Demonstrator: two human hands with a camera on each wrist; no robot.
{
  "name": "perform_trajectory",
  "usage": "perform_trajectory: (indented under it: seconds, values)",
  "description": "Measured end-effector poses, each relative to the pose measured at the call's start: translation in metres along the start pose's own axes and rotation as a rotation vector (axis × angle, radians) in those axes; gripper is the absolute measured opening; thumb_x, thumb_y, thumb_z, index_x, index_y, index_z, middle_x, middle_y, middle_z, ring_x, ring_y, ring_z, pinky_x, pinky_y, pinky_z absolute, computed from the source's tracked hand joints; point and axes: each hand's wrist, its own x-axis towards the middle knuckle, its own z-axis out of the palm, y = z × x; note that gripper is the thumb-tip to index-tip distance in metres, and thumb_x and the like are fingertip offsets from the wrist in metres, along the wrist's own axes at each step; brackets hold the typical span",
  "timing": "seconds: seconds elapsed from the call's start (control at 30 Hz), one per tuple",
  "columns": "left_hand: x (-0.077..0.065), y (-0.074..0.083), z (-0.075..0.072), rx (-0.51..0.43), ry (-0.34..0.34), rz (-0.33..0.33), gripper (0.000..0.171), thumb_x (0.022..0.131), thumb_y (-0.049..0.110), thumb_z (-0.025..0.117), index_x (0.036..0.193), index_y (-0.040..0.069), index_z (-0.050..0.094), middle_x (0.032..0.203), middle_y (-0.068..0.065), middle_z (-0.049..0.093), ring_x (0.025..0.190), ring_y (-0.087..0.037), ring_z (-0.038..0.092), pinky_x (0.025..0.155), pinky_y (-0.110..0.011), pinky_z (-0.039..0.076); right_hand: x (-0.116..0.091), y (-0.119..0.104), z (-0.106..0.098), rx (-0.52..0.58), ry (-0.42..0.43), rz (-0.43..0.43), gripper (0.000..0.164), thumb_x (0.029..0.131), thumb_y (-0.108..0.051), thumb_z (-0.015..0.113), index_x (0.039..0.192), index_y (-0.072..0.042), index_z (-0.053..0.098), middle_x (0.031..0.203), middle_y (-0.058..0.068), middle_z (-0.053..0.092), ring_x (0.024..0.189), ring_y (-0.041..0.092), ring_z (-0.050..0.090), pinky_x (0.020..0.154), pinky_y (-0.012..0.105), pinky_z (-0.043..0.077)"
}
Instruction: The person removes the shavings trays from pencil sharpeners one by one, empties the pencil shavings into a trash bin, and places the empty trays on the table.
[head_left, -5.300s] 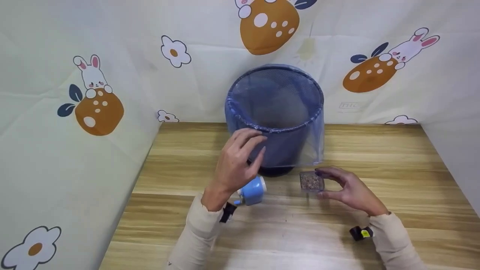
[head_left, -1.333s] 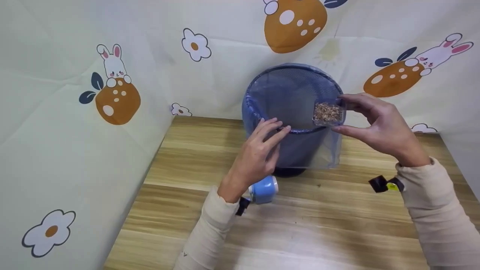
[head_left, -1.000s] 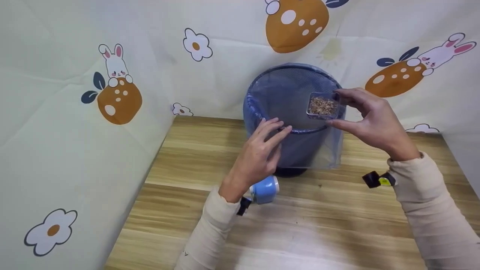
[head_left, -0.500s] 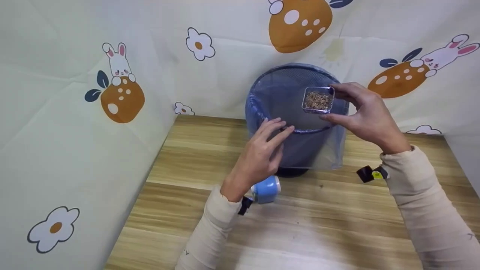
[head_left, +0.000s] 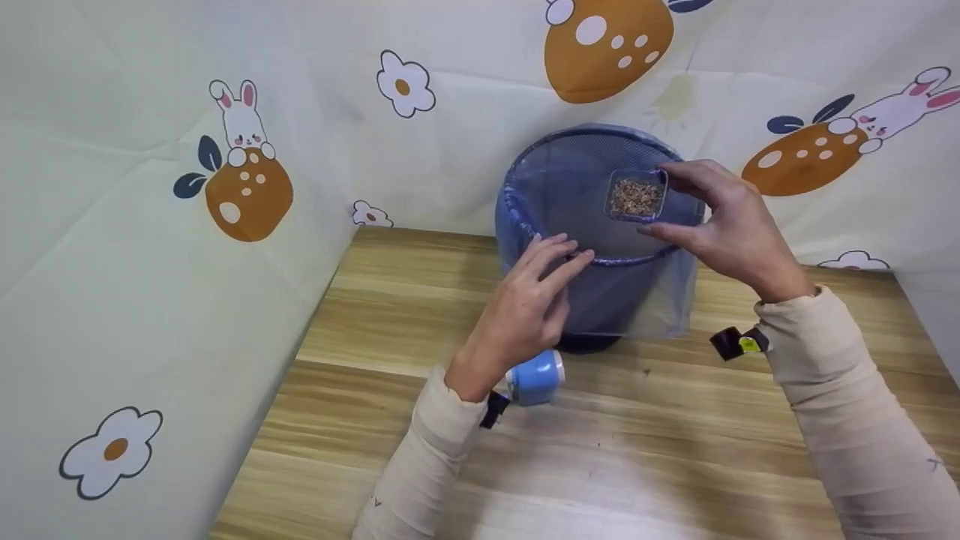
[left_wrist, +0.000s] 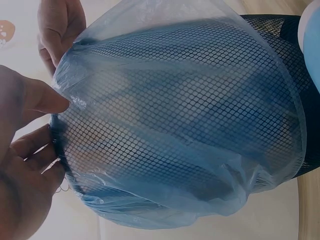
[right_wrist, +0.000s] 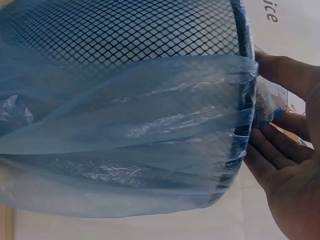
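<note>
In the head view, my right hand (head_left: 739, 225) holds a small clear shavings box (head_left: 636, 195) between thumb and fingers. Brown shavings fill much of it, and it is over the mouth of a dark mesh wastebasket (head_left: 600, 300). A thin blue bin bag (right_wrist: 115, 135) lines the basket and folds out over its rim. My left hand (head_left: 521, 311) rests its relaxed fingers on the near left rim; in the left wrist view its thumb lies against the bag's outside. A blue-and-white pencil sharpener (head_left: 536, 379) lies below the left hand, its handle hidden by the wrist.
The basket stands at the back of a wood-grain table (head_left: 675, 420), close to a cloth backdrop (head_left: 465, 127) printed with rabbits and flowers. The cloth also bounds the left and right sides. A small dark speck (head_left: 646, 372) lies on the table right of the sharpener.
My right hand has raised the shavings box from low over the table to the basket's mouth, lately drifting left. My left hand has settled on the rim. The head view has shifted slightly.
</note>
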Motion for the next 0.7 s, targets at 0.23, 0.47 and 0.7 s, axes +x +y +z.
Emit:
perform_trajectory:
  seconds: [0.23, 0.47, 0.7]
  values:
    - [0.0, 0.0, 0.001, -0.005, 0.001, -0.001, 0.046, 0.081, -0.004, 0.052, 0.126, 0.004, 0.057, 0.126, -0.014, 0.053, 0.127, -0.028, 0.043, 0.113, -0.041, 0.024, 0.004, 0.003, 0.004, -0.026, 0.018, -0.006, 0.064, 0.071, -0.022, 0.081, 0.128, -0.008, 0.056, 0.12, 0.005, 0.058, 0.11, 0.017, 0.056, 0.094, 0.01, 0.039]
    - [0.0, 0.0, 0.001, -0.001, 0.003, 0.007, 0.046, 0.081, -0.003, 0.051, 0.126, 0.004, 0.057, 0.126, -0.013, 0.053, 0.129, -0.025, 0.041, 0.113, -0.041, 0.024, 0.008, 0.004, 0.01, -0.053, 0.041, -0.063, 0.063, 0.071, -0.021, 0.081, 0.127, -0.007, 0.057, 0.121, 0.006, 0.058, 0.111, 0.02, 0.055, 0.096, 0.023, 0.042]
    - [0.0, 0.0, 0.001, -0.004, 0.017, 0.005, 0.044, 0.083, -0.002, 0.051, 0.126, 0.004, 0.058, 0.126, -0.014, 0.053, 0.128, -0.026, 0.042, 0.113, -0.041, 0.024, 0.011, 0.004, 0.015, -0.059, 0.082, -0.132, 0.063, 0.07, -0.015, 0.082, 0.127, -0.007, 0.057, 0.121, 0.008, 0.059, 0.111, 0.023, 0.056, 0.097, 0.032, 0.043]
